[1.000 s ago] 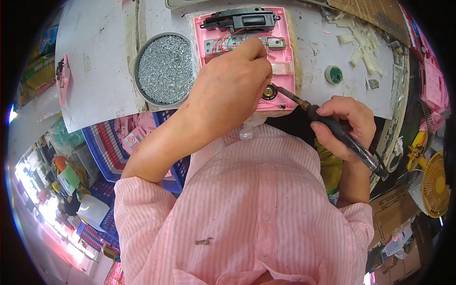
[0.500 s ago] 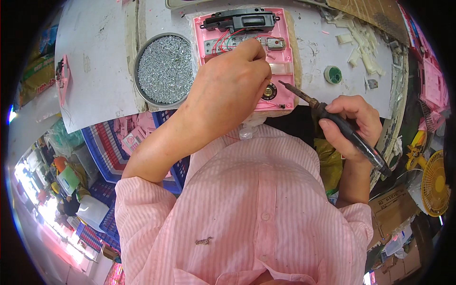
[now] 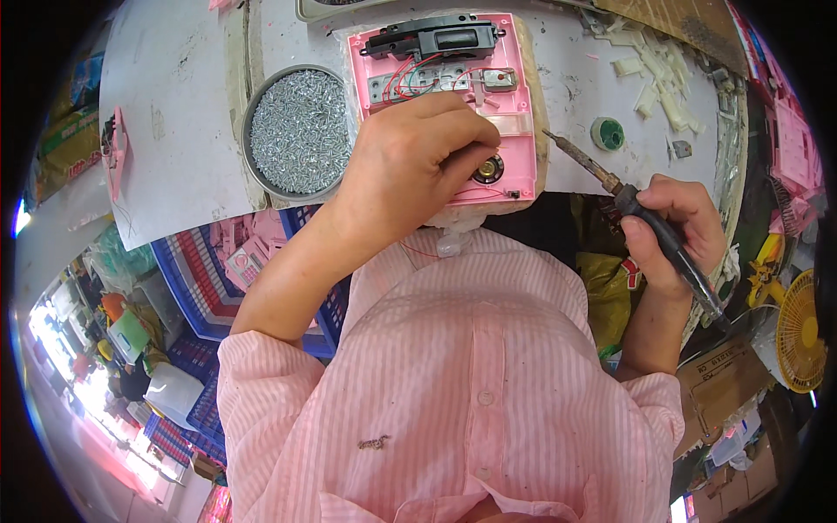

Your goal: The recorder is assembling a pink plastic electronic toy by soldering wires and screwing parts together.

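My left hand is over the pink plastic housing, thumb and fingertips pinched together beside the small round speaker. What the pinch holds, if anything, is too small to make out. The palm hides the housing's lower left part. In my right hand is a soldering iron, gripped by its black handle. Its dark tip points up and left, just right of the housing and apart from it. A black plastic assembly lies across the housing's far end, with red and green wires below it.
A round tray of small screws stands left of the housing. To the right are a small green-filled container and a pile of whitish plastic pieces. Blue baskets with pink parts sit below the table edge. A yellow fan stands far right.
The soldering iron has moved right, away from the speaker, with my right hand. My left hand and the housing have shifted slightly left in the view, fingers still pinched.
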Motion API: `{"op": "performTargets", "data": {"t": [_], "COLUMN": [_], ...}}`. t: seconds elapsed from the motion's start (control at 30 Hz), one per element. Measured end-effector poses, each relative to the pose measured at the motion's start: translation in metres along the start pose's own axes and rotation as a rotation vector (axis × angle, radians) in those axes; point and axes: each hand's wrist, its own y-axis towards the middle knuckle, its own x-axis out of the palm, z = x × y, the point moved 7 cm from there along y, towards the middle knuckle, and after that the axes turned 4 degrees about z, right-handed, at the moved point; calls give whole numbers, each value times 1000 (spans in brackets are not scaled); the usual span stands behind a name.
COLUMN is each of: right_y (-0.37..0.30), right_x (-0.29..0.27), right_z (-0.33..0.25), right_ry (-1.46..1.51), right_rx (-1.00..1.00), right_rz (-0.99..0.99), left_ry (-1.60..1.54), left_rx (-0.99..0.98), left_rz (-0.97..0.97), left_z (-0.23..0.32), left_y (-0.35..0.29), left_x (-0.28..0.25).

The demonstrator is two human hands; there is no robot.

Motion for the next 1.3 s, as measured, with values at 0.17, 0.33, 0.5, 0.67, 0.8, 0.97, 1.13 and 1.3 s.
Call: {"op": "performTargets", "data": {"t": [0.17,0.33,0.5,0.67,0.8,0.97,1.13,1.3], "right_y": [-1,3,4,5,9,11,10,6], "right_x": [4,15,25,31,32,34,37,23], "right_z": [-4,-6,-4,-3,-6,-7,0,2], "right_ry": [-60,-141,-146,-129,-144,-146,-96,-19], "right_rx": [1,-32,-34,0,-37,-23,103,289], "right_rz": [-29,-83,-138,-141,-175,-190,-196,-102], "left_ry": [35,159,266,354,399,409,406,418], "left_rx": [110,140,152,158,181,199,248,262], "left_rz": [-55,-96,-153,-216,-219,-249,-266,-279], "left_z": [9,13,14,19,22,24,27,27], "left_y": [1,-2,-1,1,3,5,6,6], "left_x": [5,10,10,13,14,16,17,16]}}
